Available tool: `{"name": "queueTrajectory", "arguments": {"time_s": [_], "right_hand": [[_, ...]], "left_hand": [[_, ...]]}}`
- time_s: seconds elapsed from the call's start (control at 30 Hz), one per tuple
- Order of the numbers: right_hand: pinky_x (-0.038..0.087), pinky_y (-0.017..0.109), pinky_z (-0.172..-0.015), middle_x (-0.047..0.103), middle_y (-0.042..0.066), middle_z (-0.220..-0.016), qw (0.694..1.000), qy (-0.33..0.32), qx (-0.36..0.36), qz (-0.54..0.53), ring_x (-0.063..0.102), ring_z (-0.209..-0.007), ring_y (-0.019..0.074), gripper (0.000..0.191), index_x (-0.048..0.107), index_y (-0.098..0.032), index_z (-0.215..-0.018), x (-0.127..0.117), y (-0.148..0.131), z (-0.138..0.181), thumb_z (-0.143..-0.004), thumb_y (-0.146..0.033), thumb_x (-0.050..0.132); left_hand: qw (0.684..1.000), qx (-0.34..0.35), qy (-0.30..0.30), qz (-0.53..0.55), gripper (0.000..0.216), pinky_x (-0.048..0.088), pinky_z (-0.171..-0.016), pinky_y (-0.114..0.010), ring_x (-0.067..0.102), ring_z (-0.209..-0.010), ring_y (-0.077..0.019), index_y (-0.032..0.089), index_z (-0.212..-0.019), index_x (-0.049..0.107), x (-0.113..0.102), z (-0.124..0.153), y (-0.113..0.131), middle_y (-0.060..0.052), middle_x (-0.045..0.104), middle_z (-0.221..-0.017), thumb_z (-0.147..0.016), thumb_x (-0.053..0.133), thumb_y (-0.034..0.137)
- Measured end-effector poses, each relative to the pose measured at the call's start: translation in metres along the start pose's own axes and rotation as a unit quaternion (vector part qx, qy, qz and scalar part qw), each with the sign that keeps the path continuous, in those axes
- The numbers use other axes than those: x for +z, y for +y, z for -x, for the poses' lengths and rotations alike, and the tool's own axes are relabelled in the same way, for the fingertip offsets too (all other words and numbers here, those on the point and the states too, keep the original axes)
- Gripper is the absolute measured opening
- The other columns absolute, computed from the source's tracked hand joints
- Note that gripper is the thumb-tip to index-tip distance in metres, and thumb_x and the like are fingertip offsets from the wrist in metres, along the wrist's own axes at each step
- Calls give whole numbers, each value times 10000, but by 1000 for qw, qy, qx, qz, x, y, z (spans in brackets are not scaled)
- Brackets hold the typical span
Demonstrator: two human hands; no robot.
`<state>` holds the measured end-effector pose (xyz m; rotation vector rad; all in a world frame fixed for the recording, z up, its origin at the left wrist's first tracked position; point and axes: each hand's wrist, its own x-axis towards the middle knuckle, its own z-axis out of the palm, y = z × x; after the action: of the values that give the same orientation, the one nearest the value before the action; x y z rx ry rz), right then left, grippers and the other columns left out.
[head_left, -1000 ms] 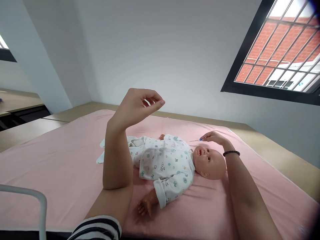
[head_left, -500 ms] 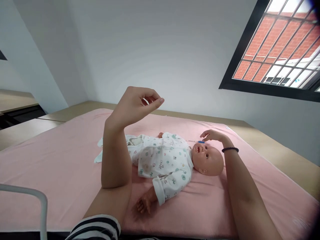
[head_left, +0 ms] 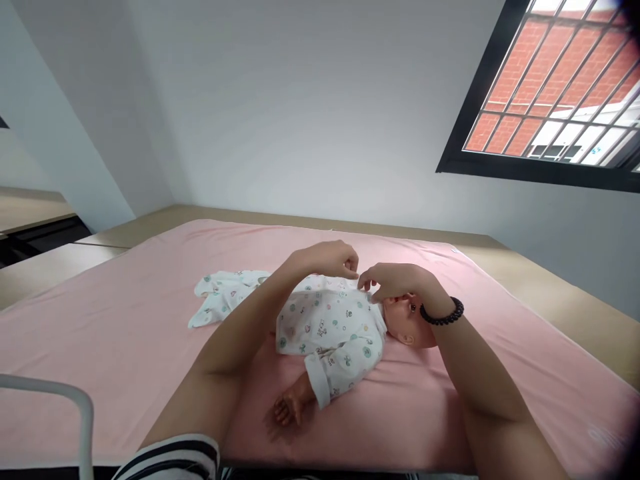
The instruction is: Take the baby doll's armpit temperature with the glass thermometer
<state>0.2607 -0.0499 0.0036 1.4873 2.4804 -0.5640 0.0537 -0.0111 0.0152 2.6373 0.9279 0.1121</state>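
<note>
A baby doll (head_left: 417, 327) in a white printed romper (head_left: 330, 323) lies on its back on a pink mat (head_left: 125, 320), head to the right. My left hand (head_left: 327, 259) rests with curled fingers on the romper at the doll's far shoulder. My right hand (head_left: 395, 280), with a dark bead bracelet (head_left: 443, 312) on the wrist, is pinched at the romper's collar just over the doll's chin and hides part of the face. The two hands nearly touch. The doll's near arm (head_left: 295, 403) lies bare-handed on the mat.
The mat covers a low wooden platform (head_left: 550, 293) that meets a grey wall. A barred window (head_left: 550, 87) is at the upper right. A white rail (head_left: 75, 400) curves up at the bottom left. My striped sleeve (head_left: 170, 460) shows at the bottom edge.
My left hand has dropped from high in the air to the doll's far shoulder. My right hand has moved from beyond the doll's head to its collar; the thin blue-tipped stick is out of sight.
</note>
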Motion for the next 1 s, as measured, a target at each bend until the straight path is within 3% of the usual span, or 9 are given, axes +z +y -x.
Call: {"name": "queueTrajectory", "arguments": {"time_s": [0.1, 0.17, 0.37, 0.6, 0.83, 1.0], "right_hand": [[408, 271, -516, 671, 40, -1020, 1000, -12, -9, 19, 586, -644, 147, 248, 665, -219, -992, 2, 0, -4, -748, -241, 630], [392, 266, -516, 654, 22, -898, 1000, -14, -17, 21, 549, -606, 132, 157, 621, -206, -902, 0, 0, -4, -746, -222, 610], [315, 260, -489, 550, -16, -717, 999, -22, -19, 41, 425, -543, 108, 96, 521, -202, -776, 0, -5, -4, -698, -171, 568], [322, 255, -502, 549, -22, -699, 997, -46, -10, 60, 438, -566, 121, 101, 525, -211, -801, 1, -6, -4, -710, -232, 562], [193, 278, -496, 279, -61, -522, 990, 6, 15, 138, 220, -481, 87, 201, 409, -203, -633, 9, -21, -6, -718, -222, 590], [216, 276, -531, 351, -46, -544, 976, 60, 33, 208, 300, -488, 101, 88, 542, -188, -676, 16, -32, -8, -747, -158, 585]], "left_hand": [[993, 17, -118, 3, 220, 449, -668, -291, 648, -814, -188, 228, -906, 700, 12, -17, -7, -15, 747, -984, -799, 637, 409], [988, 19, -156, -10, 204, 446, -674, -298, 637, -813, -189, 223, -878, 681, 14, -22, -9, -14, 744, -974, -786, 642, 401], [979, 18, -203, -21, 225, 439, -628, -295, 630, -775, -185, 213, -874, 643, 8, -17, -12, -28, 729, -970, -767, 663, 410], [970, 16, -244, 0, 253, 455, -628, -287, 617, -775, -182, 206, -884, 611, 2, -15, -17, -35, 705, -969, -770, 672, 424], [968, -6, -249, -19, 223, 423, -609, -285, 596, -745, -173, 201, -854, 594, 4, -14, -13, -24, 683, -913, -758, 670, 388], [968, -14, -247, -26, 219, 410, -591, -281, 573, -709, -160, 199, -832, 587, 4, -14, -11, -16, 657, -866, -763, 675, 388]]}}
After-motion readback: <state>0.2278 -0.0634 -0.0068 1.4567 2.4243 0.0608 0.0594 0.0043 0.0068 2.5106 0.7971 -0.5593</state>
